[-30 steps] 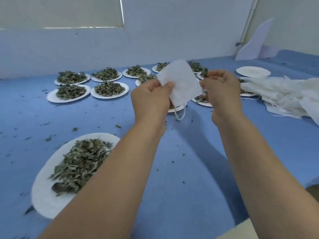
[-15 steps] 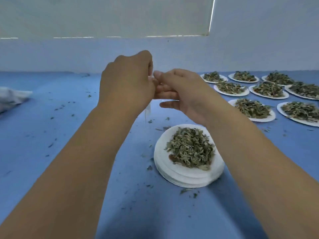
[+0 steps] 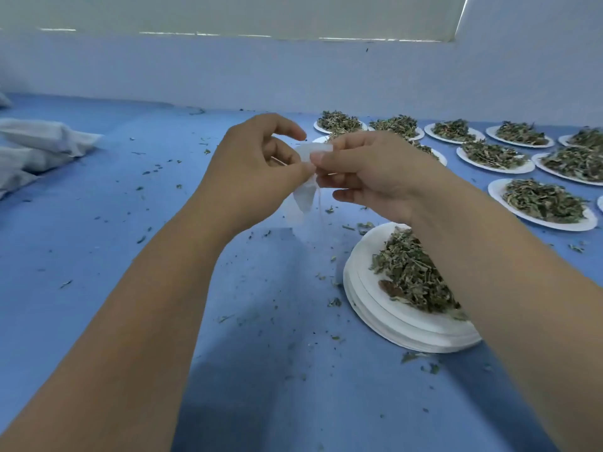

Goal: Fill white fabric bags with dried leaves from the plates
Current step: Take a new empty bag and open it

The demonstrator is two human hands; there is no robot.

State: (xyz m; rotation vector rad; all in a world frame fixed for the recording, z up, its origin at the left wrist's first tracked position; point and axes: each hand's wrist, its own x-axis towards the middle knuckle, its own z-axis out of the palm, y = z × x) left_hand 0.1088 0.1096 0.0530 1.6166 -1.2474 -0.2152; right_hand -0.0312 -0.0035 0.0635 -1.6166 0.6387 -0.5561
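Note:
A small white fabric bag [image 3: 303, 199] hangs between both hands above the blue table, its thin drawstring dangling below. My left hand [image 3: 251, 171] pinches the bag's top edge with thumb and fingers. From the other side, my right hand [image 3: 365, 172] pinches the same edge. Below my right forearm a stack of white plates [image 3: 401, 324] carries a heap of dried leaves [image 3: 411, 275]. Several more plates of dried leaves [image 3: 543, 203] lie in rows at the right and back.
A pile of white fabric [image 3: 36, 151] lies at the left edge. Leaf crumbs are scattered over the blue table surface [image 3: 98, 243]. A pale wall closes off the far side of the table.
The view has swung left, so the plates now sit at the right. Both hands have come close together on the bag's top edge, and the bag now hangs narrow between them.

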